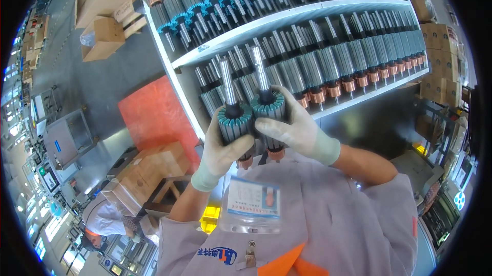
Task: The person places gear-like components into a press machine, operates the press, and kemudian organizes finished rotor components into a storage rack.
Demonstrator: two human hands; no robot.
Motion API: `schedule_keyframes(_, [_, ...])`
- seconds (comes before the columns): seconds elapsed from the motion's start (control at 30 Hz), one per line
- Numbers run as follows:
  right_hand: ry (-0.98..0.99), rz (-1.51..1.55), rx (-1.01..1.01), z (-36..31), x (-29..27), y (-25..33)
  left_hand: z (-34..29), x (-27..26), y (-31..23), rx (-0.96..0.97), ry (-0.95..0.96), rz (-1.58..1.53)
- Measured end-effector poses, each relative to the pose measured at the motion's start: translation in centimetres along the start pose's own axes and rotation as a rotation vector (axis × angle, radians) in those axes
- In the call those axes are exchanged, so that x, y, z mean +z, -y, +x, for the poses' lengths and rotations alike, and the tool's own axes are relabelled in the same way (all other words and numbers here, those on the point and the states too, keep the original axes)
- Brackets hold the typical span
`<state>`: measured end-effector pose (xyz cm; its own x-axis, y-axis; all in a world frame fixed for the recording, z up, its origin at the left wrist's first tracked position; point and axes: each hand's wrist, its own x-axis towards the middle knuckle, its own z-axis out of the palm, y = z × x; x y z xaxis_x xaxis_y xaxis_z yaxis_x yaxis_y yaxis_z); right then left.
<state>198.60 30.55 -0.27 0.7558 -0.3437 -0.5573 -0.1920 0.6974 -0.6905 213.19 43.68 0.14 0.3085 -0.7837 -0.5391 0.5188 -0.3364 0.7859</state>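
Both my hands wear pale gloves, and each grips a motor armature in front of my chest. My left hand (pixel 220 148) wraps round one armature (pixel 234 128), its steel shaft pointing up and away. Close beside it, my right hand (pixel 294 130) holds a second armature (pixel 268 109) in the same pose, thumb across its core. Teal insulation rings their upper ends, and copper commutators show below. Just beyond, a white two-level rack (pixel 225 44) carries rows of armatures (pixel 307 66). The upper row shows teal ends; the lower row has copper ends toward me.
An orange-red sheet (pixel 159 117) lies on the floor left of the rack. Cardboard boxes (pixel 154 171) stand at lower left, with open cartons (pixel 105 35) at upper left and stacked cartons (pixel 439 53) at right. Another person (pixel 105 214) is at lower left near machines.
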Motion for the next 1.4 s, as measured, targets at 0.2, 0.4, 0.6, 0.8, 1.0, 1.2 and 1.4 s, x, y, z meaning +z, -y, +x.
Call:
schedule_keyframes(0.2, [-0.198, -0.226, -0.083, 0.6, 1.2, -1.4, 0.8, 0.0, 0.3, -0.025, -0.044, 0.033])
schedule_keyframes(0.4, [-0.207, -0.378, -0.074, 1.9, 2.7, -1.7, 0.9, -1.2, 1.1, -0.006, -0.109, -0.028])
schedule_keyframes(0.6, [-0.172, -0.379, -0.072, 4.2, 3.2, -3.7, 1.0, -3.8, 1.8, 0.006, -0.151, 0.096])
schedule_keyframes(0.8, [-0.166, -0.644, -0.159, 7.5, 4.6, -4.4, 1.6, -7.6, 3.4, -0.091, -0.348, 0.410])
schedule_keyframes(1.0, [-0.159, -1.089, -0.098, 11.1, 6.1, -4.6, 3.0, -8.4, 4.0, -0.038, -0.562, 0.480])
schedule_keyframes(1.2, [-0.127, -1.396, -0.012, 13.2, 8.2, -3.6, 3.3, -9.1, 4.5, -0.094, -0.610, 0.593])
schedule_keyframes(1.4, [-0.118, -1.870, -0.209, 15.5, 7.4, -4.0, 2.1, -9.9, 4.7, -0.033, -0.623, 1.246])
